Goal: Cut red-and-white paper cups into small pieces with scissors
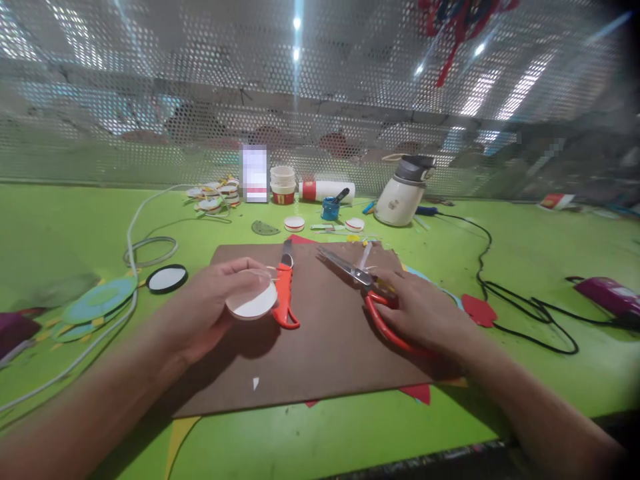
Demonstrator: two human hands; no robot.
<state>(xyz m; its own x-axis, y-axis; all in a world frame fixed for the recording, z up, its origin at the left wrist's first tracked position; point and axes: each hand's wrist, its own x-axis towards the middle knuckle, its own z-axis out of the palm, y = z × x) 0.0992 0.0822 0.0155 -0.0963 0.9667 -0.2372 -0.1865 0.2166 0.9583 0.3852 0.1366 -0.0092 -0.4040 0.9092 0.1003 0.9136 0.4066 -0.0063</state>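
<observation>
My left hand (210, 303) is closed around a white round disc (251, 303), held a little above a brown board (320, 360). Just right of it an orange-handled utility knife (285, 293) lies on the board. My right hand (425, 310) rests on the red handles of a pair of scissors (367, 293) lying on the board, fingers curled over them, blades pointing up-left.
A green table (525, 253) holds a black cable (500, 293), a white cord (133, 267), a black-rimmed disc (167, 279), coloured paper circles (97, 303), a red paper shape (479, 310), paper cups (283, 185), a blue paint pot (330, 208), a white jug (400, 197). Perforated metal screen behind.
</observation>
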